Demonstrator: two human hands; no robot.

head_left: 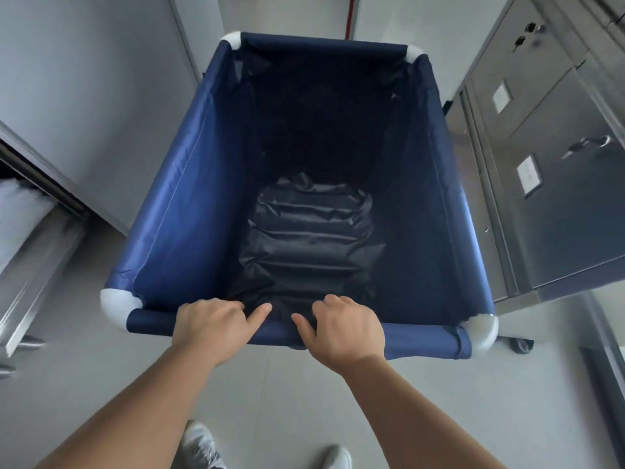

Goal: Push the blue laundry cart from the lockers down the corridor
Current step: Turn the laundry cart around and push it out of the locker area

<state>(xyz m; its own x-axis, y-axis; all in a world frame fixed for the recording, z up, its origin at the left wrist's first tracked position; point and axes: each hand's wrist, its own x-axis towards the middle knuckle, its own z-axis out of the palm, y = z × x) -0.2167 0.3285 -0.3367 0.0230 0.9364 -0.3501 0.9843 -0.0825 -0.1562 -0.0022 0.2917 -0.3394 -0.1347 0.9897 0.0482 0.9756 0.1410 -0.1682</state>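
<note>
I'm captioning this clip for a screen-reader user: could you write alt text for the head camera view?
Seen from above, a person's left hand and right hand grip the near rail of a blue laundry cart, which looks empty inside. Steel lockers stand to its right, and pale floor runs ahead.

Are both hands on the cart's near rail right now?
Touching. The head view shows the left hand and right hand both resting on the laundry cart's near rail, fingers curled over its top.

The label cards (529, 177) on the lockers (554, 204) are too blurred to read.
</note>
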